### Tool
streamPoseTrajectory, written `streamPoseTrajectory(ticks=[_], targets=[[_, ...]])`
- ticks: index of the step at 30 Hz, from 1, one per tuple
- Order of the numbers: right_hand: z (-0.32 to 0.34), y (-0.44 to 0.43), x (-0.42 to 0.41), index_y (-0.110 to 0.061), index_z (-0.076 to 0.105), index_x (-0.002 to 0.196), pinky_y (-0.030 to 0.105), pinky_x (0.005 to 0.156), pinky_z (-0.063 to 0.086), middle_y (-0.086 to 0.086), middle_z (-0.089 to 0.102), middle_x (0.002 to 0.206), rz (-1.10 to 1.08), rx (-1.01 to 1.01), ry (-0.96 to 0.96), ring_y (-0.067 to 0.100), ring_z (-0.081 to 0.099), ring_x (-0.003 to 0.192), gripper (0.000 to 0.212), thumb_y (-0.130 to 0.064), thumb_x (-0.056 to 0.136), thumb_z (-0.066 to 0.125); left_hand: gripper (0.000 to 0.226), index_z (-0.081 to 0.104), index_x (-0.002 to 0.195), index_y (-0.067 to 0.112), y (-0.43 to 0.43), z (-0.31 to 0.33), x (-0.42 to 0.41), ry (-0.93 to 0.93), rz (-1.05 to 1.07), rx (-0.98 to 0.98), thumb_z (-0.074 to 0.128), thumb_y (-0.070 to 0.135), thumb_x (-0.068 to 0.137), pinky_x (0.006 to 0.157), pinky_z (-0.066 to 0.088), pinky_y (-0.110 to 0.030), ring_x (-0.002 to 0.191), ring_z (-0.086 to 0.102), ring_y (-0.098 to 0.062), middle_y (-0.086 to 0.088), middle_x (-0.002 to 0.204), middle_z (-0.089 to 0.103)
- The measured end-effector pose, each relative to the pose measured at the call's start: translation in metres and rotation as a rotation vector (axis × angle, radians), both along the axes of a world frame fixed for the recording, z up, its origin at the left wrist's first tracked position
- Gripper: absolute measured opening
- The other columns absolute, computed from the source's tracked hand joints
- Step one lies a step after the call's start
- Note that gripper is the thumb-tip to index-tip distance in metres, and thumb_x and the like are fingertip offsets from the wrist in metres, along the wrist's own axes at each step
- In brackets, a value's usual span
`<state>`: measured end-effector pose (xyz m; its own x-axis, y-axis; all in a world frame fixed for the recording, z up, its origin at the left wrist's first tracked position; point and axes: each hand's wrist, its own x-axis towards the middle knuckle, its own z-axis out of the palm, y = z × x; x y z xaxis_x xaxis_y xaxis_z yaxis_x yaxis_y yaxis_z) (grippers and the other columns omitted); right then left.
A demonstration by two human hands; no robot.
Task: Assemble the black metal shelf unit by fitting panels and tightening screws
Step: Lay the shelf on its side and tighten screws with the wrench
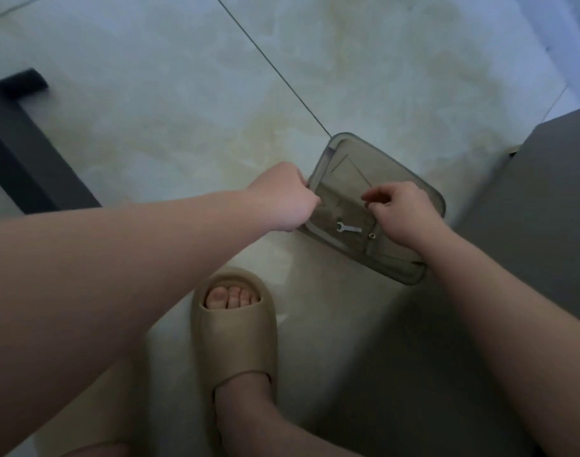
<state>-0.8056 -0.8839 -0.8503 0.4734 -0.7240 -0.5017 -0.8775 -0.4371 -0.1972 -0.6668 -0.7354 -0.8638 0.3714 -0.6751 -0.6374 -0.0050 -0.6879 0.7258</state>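
Tiled floor [150, 94]: wrench [348, 228] in tray [344, 143], just beside right hand [404, 212].

No readable text or number anywhere, tray [349, 174] included.

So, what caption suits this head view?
Left hand grips a plastic tray holding a small wrench; right hand reaches into it.

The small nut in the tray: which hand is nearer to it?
Right. The right hand is just beside the nut, over the tray; the left hand grips the tray's left edge, farther off, beyond the small wrench.
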Motion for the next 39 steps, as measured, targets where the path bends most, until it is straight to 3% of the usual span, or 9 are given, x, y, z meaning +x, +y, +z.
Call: streamPoseTrajectory(ticks=[8,12,16,22,26,29,32,35,39], targets=[[-0.040,0.025,0.007,-0.011,0.068,0.124,0.040,0.089,0.054,0.021,0.064,0.122,0.183,-0.005,0.359,0.040,0.064,0.108,0.037,-0.001,0.093,0.051,0.012,0.065,0.096,0.005,0.033,0.005,0.022,-0.201,-0.042,0.115,0.060,0.012,0.087,0.078,0.060,-0.045,0.086,0.069,-0.039,-0.016,0.092,0.071],[-0.055,0.035,0.005,-0.011,0.062,0.112,0.037,0.082,0.038,0.015,0.064,0.114,0.550,-0.189,0.486,0.037,0.059,0.109,0.026,-0.001,0.090,0.051,0.015,0.066,0.100,0.011,0.035,0.009,0.031,-0.359,-0.091,0.124,0.062,0.017,0.087,0.076,0.051,-0.036,0.091,0.064,-0.033,-0.009,0.096,0.069],[-0.064,0.027,0.006,-0.014,0.058,0.117,0.039,0.097,0.037,0.013,0.064,0.122,0.713,-0.295,0.540,0.035,0.057,0.118,0.028,-0.003,0.095,0.045,0.014,0.064,0.099,0.011,0.033,0.010,0.031,-0.373,-0.117,0.132,0.061,0.016,0.086,0.072,0.050,-0.034,0.090,0.063,-0.033,-0.009,0.094,0.067],[-0.067,0.019,0.007,-0.013,0.061,0.106,0.038,0.083,0.036,0.015,0.066,0.112,0.709,-0.263,0.511,0.037,0.060,0.107,0.020,-0.002,0.094,0.049,0.014,0.065,0.098,0.012,0.033,0.008,0.033,-0.334,-0.095,0.121,0.061,0.017,0.086,0.076,0.053,-0.035,0.090,0.065,-0.031,-0.007,0.093,0.070],[-0.054,0.019,0.013,-0.010,0.058,0.102,0.035,0.072,0.040,0.018,0.064,0.108,0.523,-0.168,0.328,0.039,0.061,0.101,0.014,-0.013,0.089,0.060,0.023,0.060,0.111,0.015,0.038,0.006,0.032,-0.327,-0.100,0.096,0.062,0.023,0.090,0.073,0.047,-0.034,0.096,0.063,-0.027,-0.002,0.105,0.066],[-0.027,0.026,0.028,-0.008,0.064,0.098,0.038,0.078,0.049,0.013,0.061,0.099,0.413,-0.135,0.038,0.034,0.058,0.095,0.014,-0.011,0.084,0.065,0.032,0.054,0.125,0.023,0.051,0.014,0.040,-0.362,-0.035,0.026,0.059,0.033,0.095,0.076,0.037,-0.027,0.102,0.055,-0.020,0.004,0.114,0.060],[0.014,0.048,0.050,-0.007,0.067,0.092,0.027,0.076,0.046,0.002,0.057,0.086,0.423,-0.137,-0.313,0.021,0.054,0.083,0.011,-0.004,0.080,0.067,0.020,0.061,0.114,0.022,0.075,0.032,0.054,-0.350,0.132,-0.086,0.055,0.030,0.097,0.072,0.041,-0.020,0.097,0.059,-0.015,0.007,0.107,0.064],[0.060,0.087,0.073,-0.010,0.068,0.089,0.014,0.070,0.042,0.003,0.061,0.086,0.474,-0.087,-0.570,0.016,0.054,0.077,0.013,-0.001,0.079,0.069,0.014,0.066,0.097,0.016,0.104,0.053,0.066,-0.125,0.382,-0.112,0.054,0.023,0.098,0.080,0.054,-0.034,0.088,0.069,-0.021,-0.005,0.101,0.070],[0.104,0.141,0.101,-0.015,0.068,0.092,0.022,0.076,0.048,-0.004,0.063,0.089,0.587,0.079,-0.694,0.010,0.058,0.083,0.019,0.000,0.081,0.071,0.029,0.068,0.097,0.009,0.152,0.079,0.071,0.341,0.689,-0.152,0.049,0.030,0.103,0.075,0.057,-0.033,0.083,0.073,-0.022,-0.008,0.100,0.074]])
